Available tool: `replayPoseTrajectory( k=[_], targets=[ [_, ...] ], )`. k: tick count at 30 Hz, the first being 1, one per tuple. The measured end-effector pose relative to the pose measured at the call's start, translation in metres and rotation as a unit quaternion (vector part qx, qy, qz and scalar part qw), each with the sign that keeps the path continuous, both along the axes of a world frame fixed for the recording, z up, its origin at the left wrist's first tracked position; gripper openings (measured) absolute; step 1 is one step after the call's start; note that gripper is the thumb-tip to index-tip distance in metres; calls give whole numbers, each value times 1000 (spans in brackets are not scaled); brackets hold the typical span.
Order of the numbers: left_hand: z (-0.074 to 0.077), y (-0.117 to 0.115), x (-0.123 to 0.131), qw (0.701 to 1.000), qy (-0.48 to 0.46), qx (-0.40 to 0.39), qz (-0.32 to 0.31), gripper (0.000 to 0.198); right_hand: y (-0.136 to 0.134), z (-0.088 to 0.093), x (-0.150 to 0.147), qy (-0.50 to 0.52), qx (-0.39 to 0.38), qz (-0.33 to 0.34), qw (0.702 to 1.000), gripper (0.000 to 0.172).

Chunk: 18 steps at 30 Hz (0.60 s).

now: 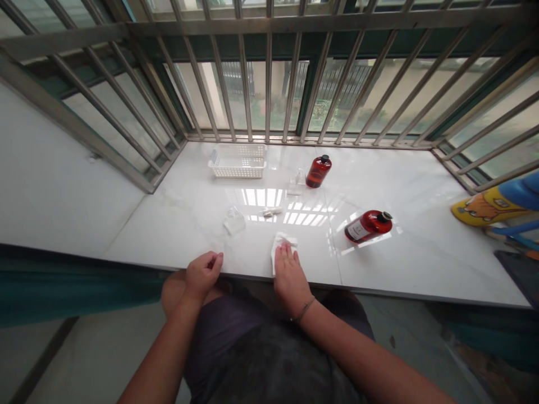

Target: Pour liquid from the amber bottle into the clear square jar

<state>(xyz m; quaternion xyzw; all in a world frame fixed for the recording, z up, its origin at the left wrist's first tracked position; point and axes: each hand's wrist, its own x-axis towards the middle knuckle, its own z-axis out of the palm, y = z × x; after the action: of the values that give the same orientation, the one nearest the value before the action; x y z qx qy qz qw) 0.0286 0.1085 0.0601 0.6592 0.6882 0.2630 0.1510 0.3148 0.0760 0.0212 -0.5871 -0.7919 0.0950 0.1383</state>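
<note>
White cloth (284,238), one; red bottles (318,173) (369,227), two

Looking forward and down from the head, close above the near side of the glossy white, grey-veined bench (400,182), facing the barred, silver-coloured metal window grille (268,84) beyond.

From where I stand I see a dark, mottled top (273,362), dull purple shorts (231,322) and a thin bracelet (306,307) by the right hand (290,275).
</note>
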Motion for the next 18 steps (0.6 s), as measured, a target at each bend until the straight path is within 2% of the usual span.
replayPoseTrajectory(
  k=[5,8,11,13,16,18],
  targets=[
    [-3,1,-4,1000,-16,-4,-7,43,-8,14,-39,-15,-29,94,995,68],
    [-2,1,-2,1000,-27,-5,-4,41,-9,23,-42,13,-53,155,986,67],
    [1,1,-1,999,-45,-12,-2,40,-4,39,-34,121,-92,195,969,66],
    [2,2,-2,998,-63,-21,2,40,0,52,-23,253,-139,163,943,58],
    [4,5,-5,993,-105,-47,9,42,2,71,-3,459,-240,16,855,46],
    [8,8,-1,988,-138,-69,10,47,0,80,12,516,-272,-61,810,48]
  ],
)
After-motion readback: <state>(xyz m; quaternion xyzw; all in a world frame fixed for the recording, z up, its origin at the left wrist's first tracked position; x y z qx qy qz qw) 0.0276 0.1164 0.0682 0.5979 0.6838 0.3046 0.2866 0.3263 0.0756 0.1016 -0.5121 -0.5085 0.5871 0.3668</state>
